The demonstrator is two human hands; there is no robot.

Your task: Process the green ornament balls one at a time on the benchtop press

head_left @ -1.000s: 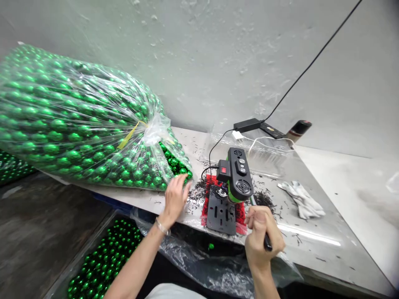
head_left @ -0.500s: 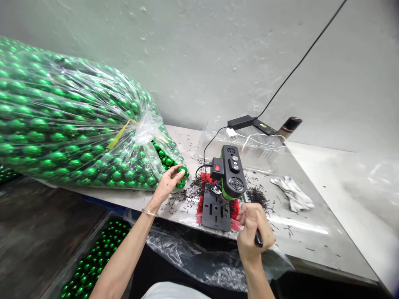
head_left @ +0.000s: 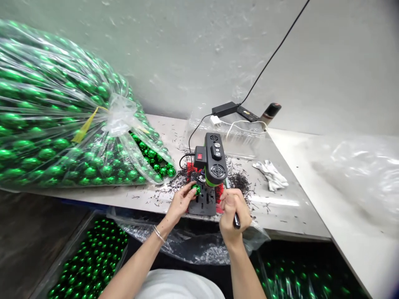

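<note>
Between the thumb and fingers of my left hand [head_left: 182,200] is a shiny green ball [head_left: 196,189], held over the slotted black base plate [head_left: 202,203] of a small machine. The machine's black head [head_left: 215,160], with round vents and buttons, stands above the back of the plate. My right hand [head_left: 234,214] is wrapped round a dark-tipped lever handle [head_left: 237,222] at the machine's right side. Red material [head_left: 219,193] shows under the plate. Left of the machine, a large clear plastic bag [head_left: 120,114] full of green balls has a slit, with balls showing at its opening.
Short black bits [head_left: 238,182] lie scattered round the machine. White gloves [head_left: 270,175] are on the table's right side. Behind stand a clear plastic tray [head_left: 240,145], a black power adapter [head_left: 224,109] and a dark-capped bottle [head_left: 271,112]. Green balls [head_left: 90,257] fill a container below left.
My left hand has moved right from the bag's opening to the machine's plate, carrying the green ball. My right hand stays on the lever. The view has shifted somewhat.
</note>
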